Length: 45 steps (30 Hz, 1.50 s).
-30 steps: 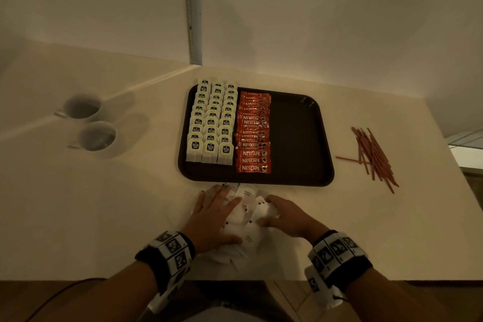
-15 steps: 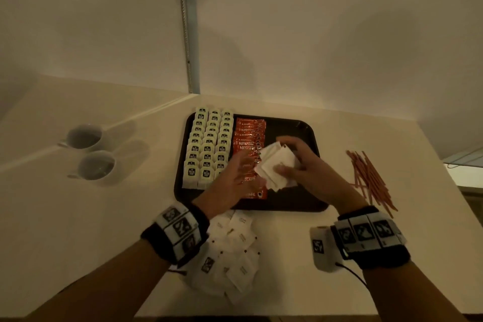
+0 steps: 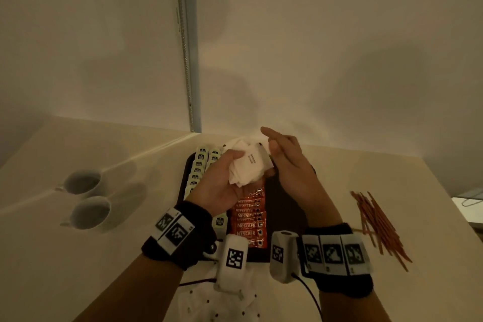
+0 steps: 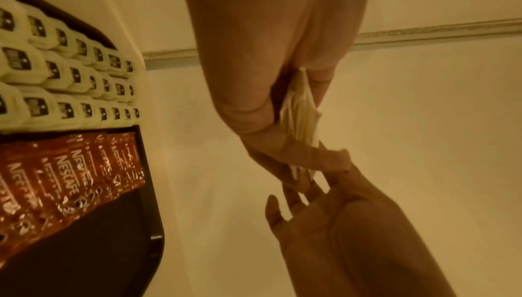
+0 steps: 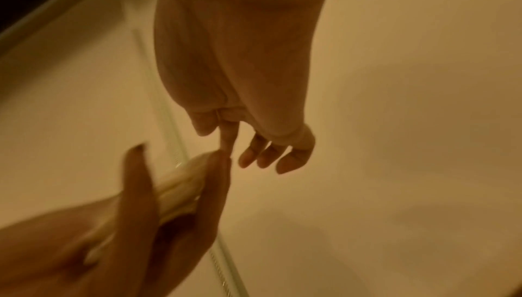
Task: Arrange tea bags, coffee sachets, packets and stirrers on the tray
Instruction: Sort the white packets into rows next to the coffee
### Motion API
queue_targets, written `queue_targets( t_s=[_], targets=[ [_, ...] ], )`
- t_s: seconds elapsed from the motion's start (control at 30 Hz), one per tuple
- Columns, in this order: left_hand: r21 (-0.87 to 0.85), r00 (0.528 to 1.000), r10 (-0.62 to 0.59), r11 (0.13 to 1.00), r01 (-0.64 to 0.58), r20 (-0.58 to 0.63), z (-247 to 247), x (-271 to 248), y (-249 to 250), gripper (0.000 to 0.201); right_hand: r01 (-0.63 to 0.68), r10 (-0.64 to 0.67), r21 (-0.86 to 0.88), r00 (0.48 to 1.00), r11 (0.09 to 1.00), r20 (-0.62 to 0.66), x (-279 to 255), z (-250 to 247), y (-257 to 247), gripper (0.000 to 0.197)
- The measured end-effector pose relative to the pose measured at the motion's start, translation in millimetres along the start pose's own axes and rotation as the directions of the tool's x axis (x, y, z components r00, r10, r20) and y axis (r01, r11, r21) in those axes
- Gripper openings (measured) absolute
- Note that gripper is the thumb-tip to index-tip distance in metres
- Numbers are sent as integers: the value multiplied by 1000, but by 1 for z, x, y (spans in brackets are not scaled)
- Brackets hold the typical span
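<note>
Fingers of our left hand point(image 3: 222, 180) curl round a stack of white packets point(image 3: 248, 167), lifted since a second ago off the counter pile point(image 3: 217, 306) to above the tray point(image 3: 287, 206). Right hand point(image 3: 290, 165) is flat-fingered, squaring the stack's edge (holding nothing). Tea bags point(image 3: 198, 165) and coffee sachets point(image 3: 248, 222) already rowed; packets next, into the bare right side. Stirrers point(image 3: 376, 225) wait off-tray.

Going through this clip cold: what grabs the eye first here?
The left hand gripping a bunch of white packets above the dark tray, the right hand open beside it. Below, neat rows of tea bags and orange coffee sachets fill the tray's left part; red stirrers lie loose on the counter to the right.
</note>
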<state>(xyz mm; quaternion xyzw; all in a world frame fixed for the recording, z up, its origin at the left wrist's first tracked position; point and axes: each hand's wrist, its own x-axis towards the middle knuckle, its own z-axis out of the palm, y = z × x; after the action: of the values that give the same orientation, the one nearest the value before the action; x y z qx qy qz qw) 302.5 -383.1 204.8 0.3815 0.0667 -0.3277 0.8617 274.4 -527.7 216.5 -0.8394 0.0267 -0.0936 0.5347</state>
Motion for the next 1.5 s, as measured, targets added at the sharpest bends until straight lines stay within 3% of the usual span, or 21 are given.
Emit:
queue_targets(
  t_s=[0.07, 0.2, 0.33, 0.43, 0.53, 0.63, 0.73, 0.83, 1.0, 1.2, 1.33, 1.5],
  targets=[
    [44, 1000, -23, 999, 24, -20, 0, 4, 2, 22, 28, -33, 81, 998, 996, 55, 1, -10, 4, 33],
    [119, 1000, -19, 993, 21, -22, 4, 15, 5, 21, 107, -117, 58, 972, 993, 205, 9, -18, 13, 38],
    [146, 1000, -11, 989, 12, -11, 2, 26, 6, 43, 107, -108, 13, 990, 994, 92, 19, -15, 18, 29],
    [128, 1000, 10, 992, -13, 23, 0, 27, 6, 42, 50, -50, -8, 999, 999, -2, 22, -13, 22, 18],
    [119, 997, 74, 990, -77, 29, -5, 27, 5, 37, -76, 87, 202, 995, 976, -51, 22, -13, 27, 9],
    [196, 980, 196, 962, -190, -13, -9, 27, 2, 33, -199, 228, 483, 974, 853, -1, 19, -13, 28, 5],
    [281, 955, 294, 921, -268, -51, -8, 27, 1, 25, -278, 280, 620, 955, 734, 97, 16, -10, 27, 8],
    [342, 935, 344, 891, -298, -84, -8, 26, 4, 23, -293, 259, 619, 955, 728, 147, 13, -7, 28, 12],
    [409, 914, 396, 851, -329, -89, -6, 20, 11, 19, -303, 250, 520, 953, 799, 171, 10, -6, 26, 21],
    [486, 916, 387, 824, -292, -104, -8, 16, 8, 35, -308, 253, 600, 951, 738, 177, 7, 2, 26, 35],
    [529, 911, 396, 801, -282, -113, -9, 14, 10, 38, -249, 218, 560, 968, 790, 122, 6, 7, 29, 18],
    [391, 962, 233, 906, -161, -145, -17, 19, 5, 24, -267, 252, 511, 963, 817, 101, 14, 2, 52, 14]
  ],
)
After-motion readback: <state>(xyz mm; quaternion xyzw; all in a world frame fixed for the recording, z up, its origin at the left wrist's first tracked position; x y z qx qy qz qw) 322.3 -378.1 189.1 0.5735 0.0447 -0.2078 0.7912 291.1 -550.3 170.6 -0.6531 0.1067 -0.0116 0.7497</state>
